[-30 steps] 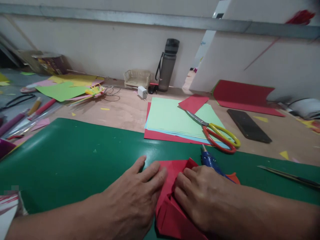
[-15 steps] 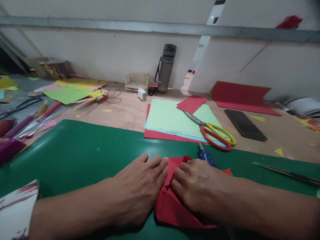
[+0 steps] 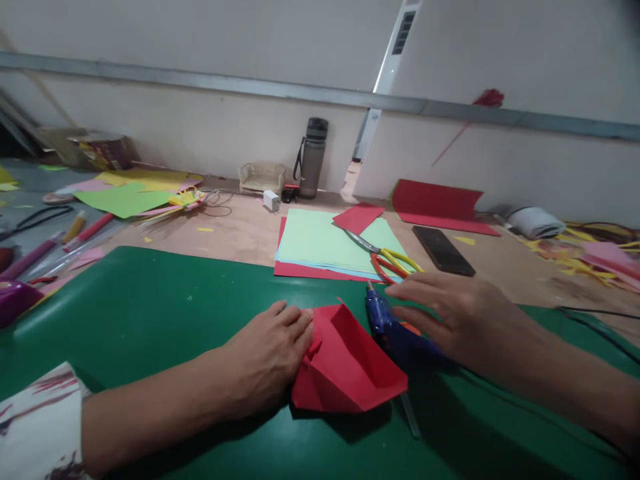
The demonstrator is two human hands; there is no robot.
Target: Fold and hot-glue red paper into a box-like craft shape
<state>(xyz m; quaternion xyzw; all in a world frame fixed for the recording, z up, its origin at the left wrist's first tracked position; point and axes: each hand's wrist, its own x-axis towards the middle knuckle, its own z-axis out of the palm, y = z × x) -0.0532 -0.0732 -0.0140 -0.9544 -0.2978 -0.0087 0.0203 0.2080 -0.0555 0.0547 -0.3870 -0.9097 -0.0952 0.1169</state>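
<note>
A folded red paper (image 3: pixel 350 363) lies on the green cutting mat (image 3: pixel 150 313). My left hand (image 3: pixel 267 353) rests flat on the mat with its fingertips pressing the paper's left edge. My right hand (image 3: pixel 450 310) hovers open, fingers spread, just above a blue glue gun (image 3: pixel 387 327) that lies right of the paper. It holds nothing.
Beyond the mat lies a stack of light green and red sheets (image 3: pixel 325 243) with red and yellow scissors (image 3: pixel 387 257) on it. A black phone (image 3: pixel 443 241) and a red folded sheet (image 3: pixel 437 203) are to the right. A grey bottle (image 3: pixel 311 157) stands by the wall. Pens and paper scraps (image 3: pixel 75 230) lie left.
My right hand has lifted off the red paper and moved right, over the glue gun. The left hand stays on the paper's left edge. The view has tilted up.
</note>
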